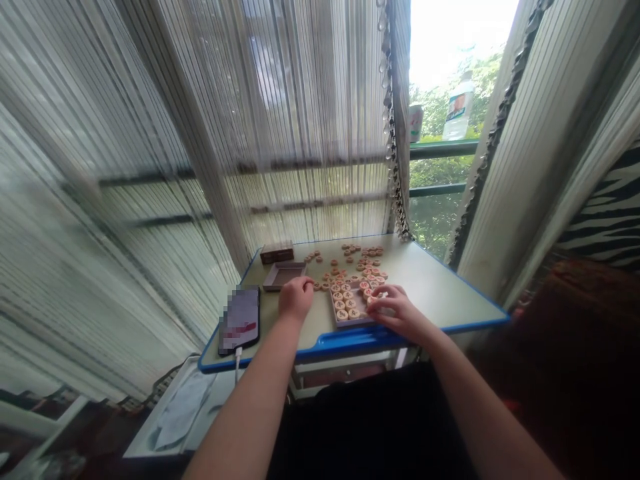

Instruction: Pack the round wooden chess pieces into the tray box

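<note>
A shallow box (356,323) near the table's front edge holds rows of round Chinese chess pieces (343,305) on its left side, characters facing up. My right hand (403,313) is at the box's right side, thumb and fingers pinched on a Chinese chess piece (371,301). To the left of the box, my left hand (295,298) is closed with its fingers curled; what they hold, if anything, is hidden. Loose pieces (334,275) lie scattered behind the box, some close to my left fingertips.
An open, shallow box lid (273,280) lies behind my left hand, with a brown box (277,252) beyond it. A phone (245,317) with a white charging cable (239,357) rests at the table's left edge. String curtains (310,120) hang behind the blue-edged table (435,293).
</note>
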A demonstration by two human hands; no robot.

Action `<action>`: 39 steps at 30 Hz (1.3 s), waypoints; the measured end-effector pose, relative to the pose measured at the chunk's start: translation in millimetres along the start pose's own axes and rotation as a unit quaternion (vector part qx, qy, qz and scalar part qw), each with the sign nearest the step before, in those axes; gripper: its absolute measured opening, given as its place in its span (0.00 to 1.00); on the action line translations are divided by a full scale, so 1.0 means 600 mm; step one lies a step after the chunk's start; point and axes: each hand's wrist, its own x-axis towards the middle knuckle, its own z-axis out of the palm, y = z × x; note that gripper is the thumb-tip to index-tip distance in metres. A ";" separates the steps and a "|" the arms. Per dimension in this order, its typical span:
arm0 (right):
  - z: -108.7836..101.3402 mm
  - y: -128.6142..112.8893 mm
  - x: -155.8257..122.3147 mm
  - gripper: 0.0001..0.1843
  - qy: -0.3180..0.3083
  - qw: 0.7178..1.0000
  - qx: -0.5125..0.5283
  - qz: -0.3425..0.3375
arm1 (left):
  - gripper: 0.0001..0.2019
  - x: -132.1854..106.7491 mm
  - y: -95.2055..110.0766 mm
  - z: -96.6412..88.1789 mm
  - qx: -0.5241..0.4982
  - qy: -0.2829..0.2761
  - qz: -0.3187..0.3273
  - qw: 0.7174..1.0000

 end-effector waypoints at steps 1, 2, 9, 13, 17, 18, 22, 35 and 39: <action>-0.001 -0.001 0.000 0.08 -0.001 1.000 0.002 0.003 | 0.13 0.000 0.000 0.000 -0.001 0.001 0.001 1.000; -0.002 -0.001 -0.001 0.08 -0.001 1.000 0.004 0.005 | 0.13 0.001 0.000 0.001 -0.001 0.002 0.003 1.000; -0.007 -0.007 -0.006 0.10 -0.006 1.000 0.000 -0.007 | 0.13 0.003 -0.001 0.003 -0.003 -0.003 0.011 1.000; -0.005 -0.007 -0.005 0.09 0.000 1.000 -0.007 -0.008 | 0.13 0.001 0.002 0.002 -0.005 0.000 0.000 1.000; -0.001 -0.003 -0.002 0.08 0.011 1.000 -0.010 0.000 | 0.13 0.003 0.001 0.004 -0.007 -0.013 -0.006 1.000; 0.000 -0.002 -0.002 0.07 0.013 1.000 -0.010 0.000 | 0.13 0.004 0.000 0.005 -0.006 -0.015 -0.011 1.000; 0.002 0.002 0.000 0.05 0.017 1.000 -0.001 0.000 | 0.13 0.009 -0.003 0.008 -0.002 -0.017 -0.024 1.000; 0.007 -0.006 -0.005 0.08 0.046 0.998 -0.038 0.001 | 0.13 0.010 -0.003 0.007 0.008 -0.031 -0.031 0.999; 0.007 -0.014 -0.010 0.10 0.033 0.995 -0.085 -0.030 | 0.13 0.009 -0.003 0.007 0.009 -0.032 -0.040 0.999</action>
